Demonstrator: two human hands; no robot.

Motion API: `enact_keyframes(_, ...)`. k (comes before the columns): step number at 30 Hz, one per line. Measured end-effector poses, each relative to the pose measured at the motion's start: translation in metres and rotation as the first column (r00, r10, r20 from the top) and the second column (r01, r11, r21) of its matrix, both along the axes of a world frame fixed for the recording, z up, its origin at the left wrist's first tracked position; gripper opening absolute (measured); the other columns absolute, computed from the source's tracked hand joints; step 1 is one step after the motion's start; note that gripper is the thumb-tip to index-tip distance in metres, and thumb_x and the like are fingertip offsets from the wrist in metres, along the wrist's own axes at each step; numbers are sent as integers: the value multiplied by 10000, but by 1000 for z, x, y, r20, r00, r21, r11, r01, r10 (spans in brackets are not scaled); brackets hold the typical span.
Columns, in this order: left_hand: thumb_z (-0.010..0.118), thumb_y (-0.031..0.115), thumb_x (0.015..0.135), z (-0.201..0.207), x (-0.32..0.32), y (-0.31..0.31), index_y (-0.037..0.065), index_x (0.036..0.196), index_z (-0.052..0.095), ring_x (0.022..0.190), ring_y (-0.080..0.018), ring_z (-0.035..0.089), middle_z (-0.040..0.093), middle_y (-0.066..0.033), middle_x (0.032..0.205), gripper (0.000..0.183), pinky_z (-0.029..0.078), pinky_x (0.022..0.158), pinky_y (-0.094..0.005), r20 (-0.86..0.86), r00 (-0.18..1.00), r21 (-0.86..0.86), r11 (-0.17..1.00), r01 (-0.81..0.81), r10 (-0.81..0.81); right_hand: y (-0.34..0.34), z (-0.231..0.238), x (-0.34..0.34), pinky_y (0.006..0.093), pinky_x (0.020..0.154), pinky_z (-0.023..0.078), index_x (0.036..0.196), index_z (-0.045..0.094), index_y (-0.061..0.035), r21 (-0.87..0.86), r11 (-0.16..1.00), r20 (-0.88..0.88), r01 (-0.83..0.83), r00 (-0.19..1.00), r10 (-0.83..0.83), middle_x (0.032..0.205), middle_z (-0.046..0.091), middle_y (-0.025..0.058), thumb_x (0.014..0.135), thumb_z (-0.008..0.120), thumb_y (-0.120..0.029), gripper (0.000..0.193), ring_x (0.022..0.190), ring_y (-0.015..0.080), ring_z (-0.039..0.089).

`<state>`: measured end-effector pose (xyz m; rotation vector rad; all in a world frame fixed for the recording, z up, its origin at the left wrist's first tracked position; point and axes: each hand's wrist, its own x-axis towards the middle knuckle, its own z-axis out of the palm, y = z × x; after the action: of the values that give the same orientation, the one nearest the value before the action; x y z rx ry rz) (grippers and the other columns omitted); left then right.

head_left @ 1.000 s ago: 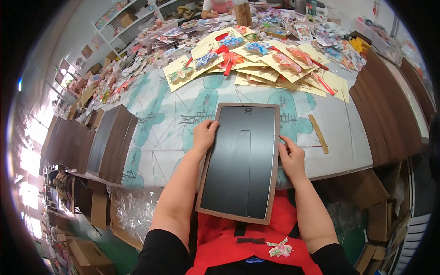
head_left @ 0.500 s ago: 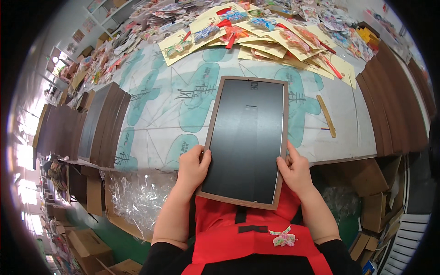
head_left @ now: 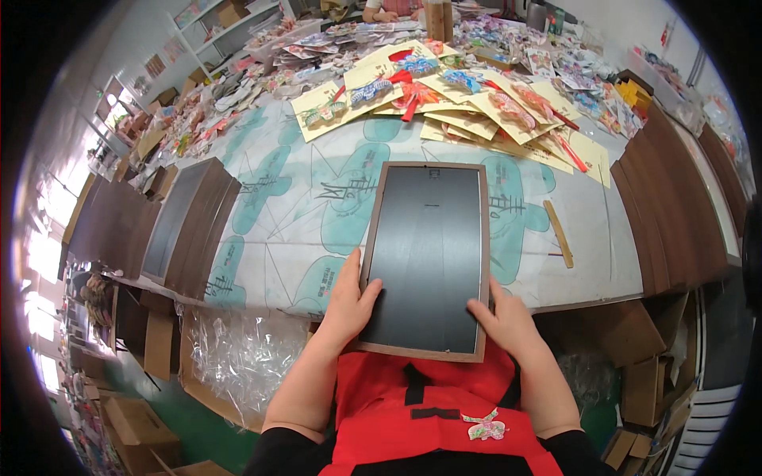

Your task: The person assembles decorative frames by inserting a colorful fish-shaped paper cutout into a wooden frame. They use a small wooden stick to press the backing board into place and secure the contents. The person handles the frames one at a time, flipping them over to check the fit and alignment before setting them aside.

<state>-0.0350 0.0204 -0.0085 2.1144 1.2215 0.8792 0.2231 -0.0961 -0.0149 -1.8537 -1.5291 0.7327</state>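
A picture frame [head_left: 426, 262] with a brown wooden border and a black backing board lies over the near edge of the table, backing upward. My left hand [head_left: 349, 300] is closed round its left side, the thumb resting on the black board. On the opposite side, my right hand [head_left: 502, 317] grips the border with its thumb over the edge. The fingers under the frame are hidden. Beyond it lie cream cards [head_left: 452, 94] bearing colourful animal-like ornaments and red tassels. To the right of the frame is a thin wooden strip [head_left: 558, 233].
Stacks of brown frames stand at the table's left [head_left: 186, 222] and right [head_left: 667, 206]. Loose coloured pieces cover the far end, where another person [head_left: 393, 11] sits. A cardboard box of clear plastic wrap [head_left: 242, 365] is below the left edge; more cartons [head_left: 647, 381] are at right.
My view has tilted up, bringing the other person into sight. The frame appears straighter, and my hands have shifted slightly along its sides, thumbs now further onto the board.
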Motion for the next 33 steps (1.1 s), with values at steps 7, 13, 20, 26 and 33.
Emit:
enact_keyframes(7, 558, 151, 879, -15, 3, 4, -42, 1312, 378, 1130, -386, 496, 515, -262, 1211, 507, 382, 966, -399, 102, 995, -258, 966, 5, 22, -14, -20, -20, 304, 1065, 253, 1467, 59, 5, 71, 997, -776, -12, 628, 62, 1462, 246, 154, 853, 586, -112, 818, 1317, 209, 294)
enact_keyframes(13, 608, 112, 816, 7, 21, -17, -46, 1332, 357, 1257, -423, 347, 344, -282, 1373, 595, 297, 1043, -440, -113, 989, 193, 974, 120, -99, -16, -24, -27, 298, 1065, 247, 1461, 58, 25, 84, 995, -814, 60, 580, 34, 1462, 252, 169, 870, 556, -107, 784, 1323, 221, 295)
enact_keyframes(20, 547, 207, 884, 28, 39, -21, 63, 1402, 303, 1381, -354, 225, 387, -240, 1393, 590, 38, 1092, -551, -31, 972, -300, 930, 211, -231, -18, -37, -18, 307, 1065, 246, 1453, 79, 33, 124, 992, -629, 15, 774, 67, 1455, 264, 208, 933, 459, -256, 706, 1330, 264, 307)
enact_keyframes(26, 578, 181, 871, 42, 53, -33, 88, 1391, 321, 1333, -374, 313, 426, -168, 1382, 587, 197, 1085, -498, -288, 884, -219, 923, 315, -370, -19, -35, -20, 311, 1049, 275, 1451, 92, 32, 97, 994, -608, 42, 793, 26, 1404, 348, 240, 942, 439, -285, 692, 1298, 283, 366)
enact_keyframes(33, 604, 17, 823, 40, 59, -6, 3, 1440, 196, 1177, -241, 462, 342, -189, 1406, 740, 431, 916, -309, 483, 858, -638, 741, 209, 174, -20, -47, -21, 300, 1046, 276, 1451, 111, 29, 144, 987, -578, 73, 816, 24, 1414, 348, 227, 953, 420, -283, 664, 1296, 274, 374)
